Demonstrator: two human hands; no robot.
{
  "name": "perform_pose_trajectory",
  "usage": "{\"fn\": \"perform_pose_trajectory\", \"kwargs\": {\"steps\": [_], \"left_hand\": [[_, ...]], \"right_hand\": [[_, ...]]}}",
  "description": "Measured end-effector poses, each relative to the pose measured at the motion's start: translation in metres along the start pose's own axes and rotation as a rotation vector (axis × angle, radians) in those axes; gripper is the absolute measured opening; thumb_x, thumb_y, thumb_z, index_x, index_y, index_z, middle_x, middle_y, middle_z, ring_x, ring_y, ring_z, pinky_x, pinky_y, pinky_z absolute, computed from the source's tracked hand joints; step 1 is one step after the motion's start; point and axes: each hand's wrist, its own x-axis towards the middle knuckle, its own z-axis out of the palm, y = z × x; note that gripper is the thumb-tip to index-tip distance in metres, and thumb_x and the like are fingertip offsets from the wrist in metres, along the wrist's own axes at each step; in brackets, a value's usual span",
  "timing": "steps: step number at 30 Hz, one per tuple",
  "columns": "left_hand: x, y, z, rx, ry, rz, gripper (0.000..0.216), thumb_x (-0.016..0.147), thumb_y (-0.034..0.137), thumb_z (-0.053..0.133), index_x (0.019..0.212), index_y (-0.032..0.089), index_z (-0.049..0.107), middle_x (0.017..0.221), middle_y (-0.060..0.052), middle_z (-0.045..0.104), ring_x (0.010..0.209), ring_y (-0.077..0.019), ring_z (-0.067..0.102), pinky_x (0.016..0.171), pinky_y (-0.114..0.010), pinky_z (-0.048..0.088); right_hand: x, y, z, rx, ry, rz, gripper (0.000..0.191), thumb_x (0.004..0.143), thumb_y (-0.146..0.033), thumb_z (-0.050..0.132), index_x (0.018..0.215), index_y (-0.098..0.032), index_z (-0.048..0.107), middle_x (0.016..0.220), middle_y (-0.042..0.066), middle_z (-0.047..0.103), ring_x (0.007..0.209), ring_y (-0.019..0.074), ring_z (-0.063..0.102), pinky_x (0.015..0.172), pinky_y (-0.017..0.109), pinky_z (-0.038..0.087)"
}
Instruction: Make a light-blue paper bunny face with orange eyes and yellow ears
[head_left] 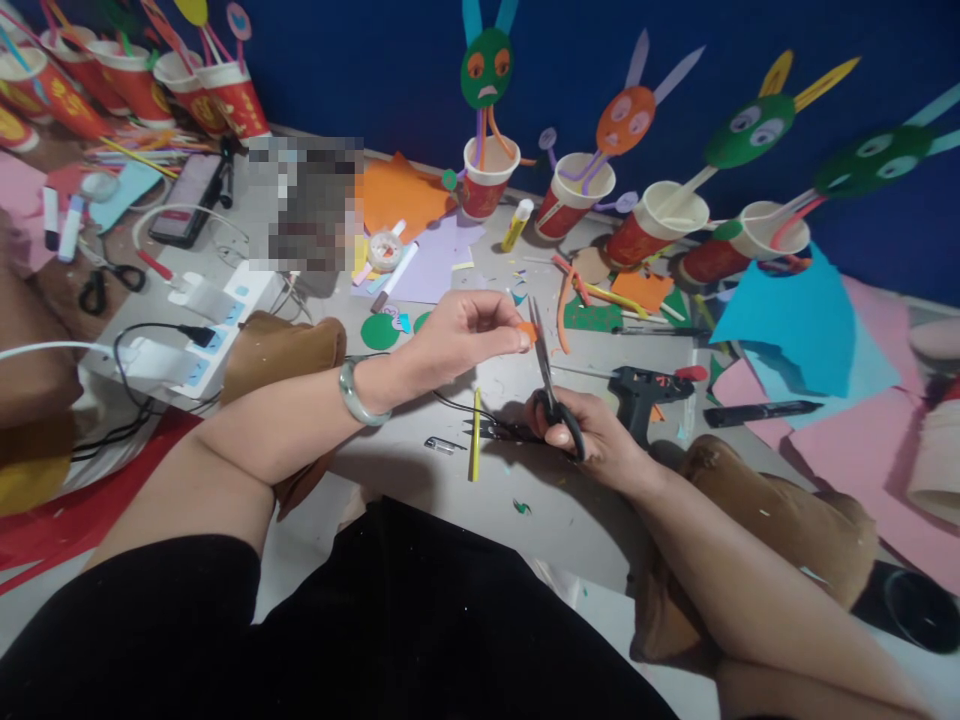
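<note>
Between thumb and fingers, my left hand (pixel 480 335) pinches a small piece of orange paper (pixel 529 332). My right hand (pixel 592 435) grips black-handled scissors (pixel 546 370), whose blades point up beside the paper's right edge. Whether the blades touch the paper I cannot tell. Below my hands lie a yellow stick (pixel 475 435) and a small clear-and-black tool (pixel 444 445). A black glue gun (pixel 637 395) rests to the right of my right hand. Left of my left hand's wrist are green paper circles (pixel 380 331).
Red paper cups (pixel 487 180) with paper-faced figures line the blue wall. A power strip (pixel 217 330) with cables, a phone (pixel 186 198) and other scissors (pixel 111 280) sit left. Blue paper (pixel 795 315) and pink sheets lie right. Another person's arm (pixel 34 340) shows at the left edge.
</note>
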Motion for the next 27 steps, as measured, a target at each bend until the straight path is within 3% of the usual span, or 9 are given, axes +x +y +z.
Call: {"fn": "perform_pose_trajectory", "kwargs": {"steps": [13,16,20,27], "left_hand": [[-0.0005,0.0024,0.0,0.005,0.021,0.005,0.015,0.077,0.024,0.074,0.07,0.018,0.062,0.07,0.002,0.065,0.069,-0.0083,0.058,0.066,-0.024,0.045],[-0.0008,0.0026,-0.0005,0.015,0.011,0.027,0.014,0.082,0.024,0.07,0.071,0.018,0.064,0.074,0.001,0.07,0.073,-0.0089,0.063,0.072,-0.024,0.049],[-0.0007,0.0026,-0.0006,0.055,0.012,0.053,0.031,0.094,0.036,0.062,0.07,0.018,0.067,0.076,-0.001,0.072,0.078,-0.0094,0.066,0.079,-0.025,0.051],[0.0005,0.0002,-0.0012,-0.001,-0.022,0.024,0.021,0.081,0.034,0.08,0.076,0.017,0.069,0.078,-0.001,0.072,0.076,-0.0095,0.064,0.076,-0.025,0.052]], "right_hand": [[0.0005,0.0012,0.0004,-0.004,0.011,-0.017,0.072,0.079,-0.09,0.061,0.066,-0.02,0.054,0.065,0.0,0.053,0.066,0.0147,0.045,0.061,0.029,0.035],[0.0006,0.0005,0.0002,-0.008,0.008,-0.013,0.072,0.079,-0.091,0.061,0.066,-0.02,0.054,0.065,0.001,0.053,0.065,0.0147,0.045,0.061,0.029,0.035],[0.0013,-0.0013,0.0002,-0.008,0.004,-0.032,0.072,0.079,-0.09,0.06,0.066,-0.02,0.055,0.064,0.0,0.051,0.064,0.0141,0.044,0.061,0.029,0.035],[0.0013,-0.0008,-0.0001,-0.006,0.0,-0.032,0.071,0.08,-0.09,0.059,0.067,-0.02,0.054,0.064,-0.001,0.05,0.064,0.0142,0.044,0.062,0.03,0.035]]}}
